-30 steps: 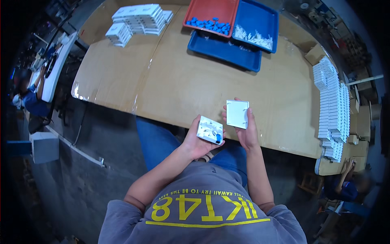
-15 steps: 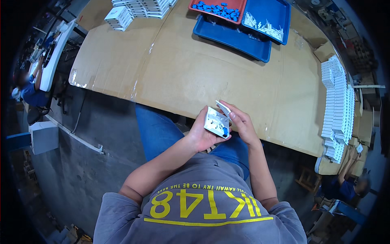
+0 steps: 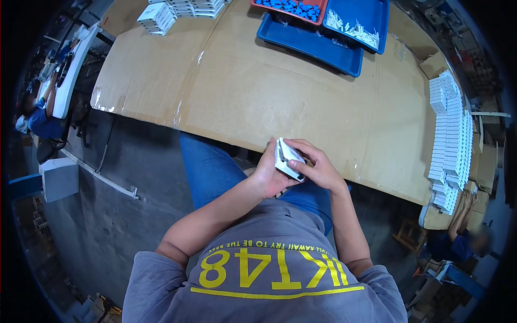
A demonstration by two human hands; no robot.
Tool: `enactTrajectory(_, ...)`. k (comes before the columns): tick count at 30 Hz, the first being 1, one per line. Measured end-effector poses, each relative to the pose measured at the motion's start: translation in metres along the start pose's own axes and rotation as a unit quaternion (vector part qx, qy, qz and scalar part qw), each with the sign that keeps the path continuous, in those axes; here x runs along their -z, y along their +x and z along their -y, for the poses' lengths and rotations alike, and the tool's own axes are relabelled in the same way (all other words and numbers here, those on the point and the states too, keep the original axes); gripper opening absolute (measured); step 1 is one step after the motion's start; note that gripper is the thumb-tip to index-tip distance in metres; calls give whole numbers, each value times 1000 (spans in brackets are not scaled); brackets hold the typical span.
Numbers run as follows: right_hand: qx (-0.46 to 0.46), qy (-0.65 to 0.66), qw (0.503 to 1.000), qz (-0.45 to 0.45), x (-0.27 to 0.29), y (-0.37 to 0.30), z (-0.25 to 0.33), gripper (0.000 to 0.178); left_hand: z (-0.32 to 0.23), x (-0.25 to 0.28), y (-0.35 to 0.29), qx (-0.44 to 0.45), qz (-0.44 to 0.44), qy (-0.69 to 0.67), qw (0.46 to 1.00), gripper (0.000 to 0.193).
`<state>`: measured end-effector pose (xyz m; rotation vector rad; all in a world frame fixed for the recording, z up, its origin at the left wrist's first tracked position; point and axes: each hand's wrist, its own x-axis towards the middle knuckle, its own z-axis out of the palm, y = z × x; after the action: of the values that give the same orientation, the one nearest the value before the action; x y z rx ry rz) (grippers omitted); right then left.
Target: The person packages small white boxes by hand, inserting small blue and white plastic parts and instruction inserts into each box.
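Observation:
My left hand [image 3: 265,173] cradles a small square white plastic case [image 3: 280,156] near the table's front edge, above my lap. My right hand [image 3: 312,166] grips the case's white cover [image 3: 294,154], pressing it with the thumb from the right. The cover lies over the case at a slant, and a dark gap shows between the two along the left and lower edges. The inside of the case is now mostly hidden by the cover and my fingers.
On the cardboard-covered table [image 3: 231,91] stand a red tray [image 3: 321,18] of blue pieces, a blue tray [image 3: 383,32] of white pieces and another blue tray [image 3: 307,48]. White cases are stacked at the far left [image 3: 156,19] and along the right edge [image 3: 451,140]. Two people work farther off.
My right hand has brought the cover from the right down over the case, hiding the blue and white parts that showed inside. My left hand has stayed nearly in place.

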<state>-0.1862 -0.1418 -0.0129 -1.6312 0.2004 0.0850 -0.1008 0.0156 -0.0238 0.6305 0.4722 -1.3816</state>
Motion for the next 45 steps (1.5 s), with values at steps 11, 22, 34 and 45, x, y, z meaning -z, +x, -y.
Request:
enactTrajectory(11,-27,71,996,-41,-1,6,-17,42,0,0,5,5,-3,-28,1000,70)
enactTrajectory(22,-15,55,998,-19,9,9,-13,37,-3,-4,9,0,-4,-37,999,65)
enactTrajectory(34,-26,34,999,-11,9,14,-17,33,-6,-4,15,21,-29,-33,999,69)
enactTrajectory(45,-38,22,999,12,10,14,-15,35,-7,-5,18,25,-36,-12,999,72)
